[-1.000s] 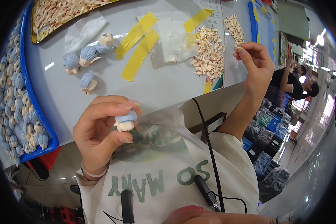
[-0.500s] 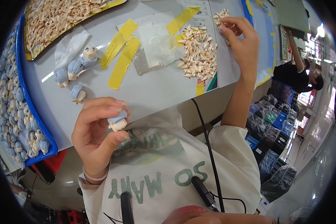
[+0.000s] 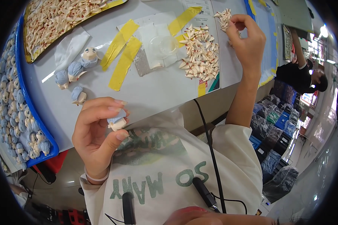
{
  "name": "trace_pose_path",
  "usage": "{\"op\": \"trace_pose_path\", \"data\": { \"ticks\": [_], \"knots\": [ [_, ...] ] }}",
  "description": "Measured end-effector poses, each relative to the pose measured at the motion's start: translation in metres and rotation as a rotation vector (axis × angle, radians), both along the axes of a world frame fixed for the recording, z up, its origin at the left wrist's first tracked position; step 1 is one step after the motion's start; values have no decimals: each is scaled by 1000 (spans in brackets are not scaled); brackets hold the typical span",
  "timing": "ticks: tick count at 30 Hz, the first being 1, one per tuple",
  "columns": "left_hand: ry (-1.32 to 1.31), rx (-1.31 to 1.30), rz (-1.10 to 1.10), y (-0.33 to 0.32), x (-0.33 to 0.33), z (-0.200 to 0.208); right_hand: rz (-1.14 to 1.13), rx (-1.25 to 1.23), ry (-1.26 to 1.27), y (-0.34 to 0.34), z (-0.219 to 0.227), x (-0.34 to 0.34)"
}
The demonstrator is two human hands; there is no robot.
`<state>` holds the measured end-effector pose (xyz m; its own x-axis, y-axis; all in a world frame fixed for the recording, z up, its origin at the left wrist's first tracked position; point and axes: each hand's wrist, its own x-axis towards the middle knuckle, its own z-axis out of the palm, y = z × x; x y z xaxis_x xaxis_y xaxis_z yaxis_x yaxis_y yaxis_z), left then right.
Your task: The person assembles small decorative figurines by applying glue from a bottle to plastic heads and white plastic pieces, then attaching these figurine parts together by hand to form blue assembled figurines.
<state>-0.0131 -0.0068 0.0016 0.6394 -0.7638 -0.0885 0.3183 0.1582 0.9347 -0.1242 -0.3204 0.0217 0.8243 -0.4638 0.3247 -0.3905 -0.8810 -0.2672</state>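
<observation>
A small figurine head [image 3: 116,122] with pale blue hair and a cream face is pinched in my left hand [image 3: 94,133], between the thumb and fingertips, just off the table's front edge. Over the right part of the table, my right hand [image 3: 250,45] has thumb and index finger closed together; whatever lies between the tips is too small to make out. Its fingertips are beside a little heap of cream pointed pieces [image 3: 223,17]. A bigger pile of the same red-tinged pieces [image 3: 200,56] spreads to the left of that hand.
Several loose blue-haired heads [image 3: 75,68] lie near a white cloth [image 3: 69,48]. A blue tray [image 3: 53,144] full of heads stands at left, a tray of pointed pieces [image 3: 64,22] behind. Yellow tape [image 3: 124,63] flanks a clear round dish [image 3: 163,45]. A black cable [image 3: 210,146] hangs in front.
My right hand has shifted slightly right, away from the small heap, with its thumb and index finger now closer together. The head in my left hand has tilted a little.
</observation>
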Motion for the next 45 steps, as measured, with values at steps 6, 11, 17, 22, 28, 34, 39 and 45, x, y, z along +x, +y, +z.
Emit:
{"op": "trace_pose_path", "data": {
  "ticks": [6, 11, 17, 22, 28, 34, 39, 45],
  "knots": [
    [-12, -8, 3, 2, 0, -1, -57, 349, -330, 15, 4, -12],
    [8, -10, 8, 4, -1, -1, 89, 614, -340, 37, 14, -24],
    [21, -29, -10, 4, -3, -1, 193, 1285, -543, 70, 11, -28],
    [23, -39, -15, 5, -4, -1, 370, 1413, -588, 74, 4, -25],
    [19, -44, -4, 10, -2, -2, 284, 1413, -634, 92, 4, -13],
    [11, -51, -25, 14, 2, -2, 238, 1649, -555, 99, 7, -9],
    [106, -117, -24, 10, 2, -5, 263, 1603, -544, 91, 7, -13],
    [166, -192, -39, 9, 1, -10, 262, 1383, -508, 84, 10, -4]
  ]
}}
